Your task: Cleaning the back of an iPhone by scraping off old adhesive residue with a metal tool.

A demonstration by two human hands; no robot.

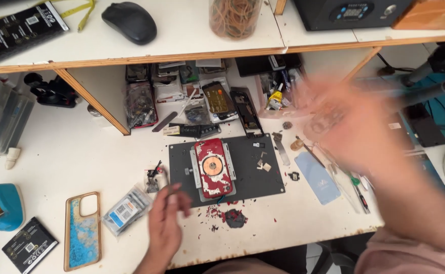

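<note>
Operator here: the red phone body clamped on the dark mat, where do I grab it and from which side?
Probably by its long edges, from above. The red phone body lies flat in a metal clamp on the dark mat, with a copper coil on top. The left hand hovers near its lower left corner; the right hand is blurred.

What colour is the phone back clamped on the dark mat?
Red, paint badly chipped, on the phone back; head view.

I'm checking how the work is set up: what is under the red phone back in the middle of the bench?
The red phone back lies in a metal clamp on a dark mat. Red flakes litter the table in front. What lies directly beneath the phone is covered.
</note>
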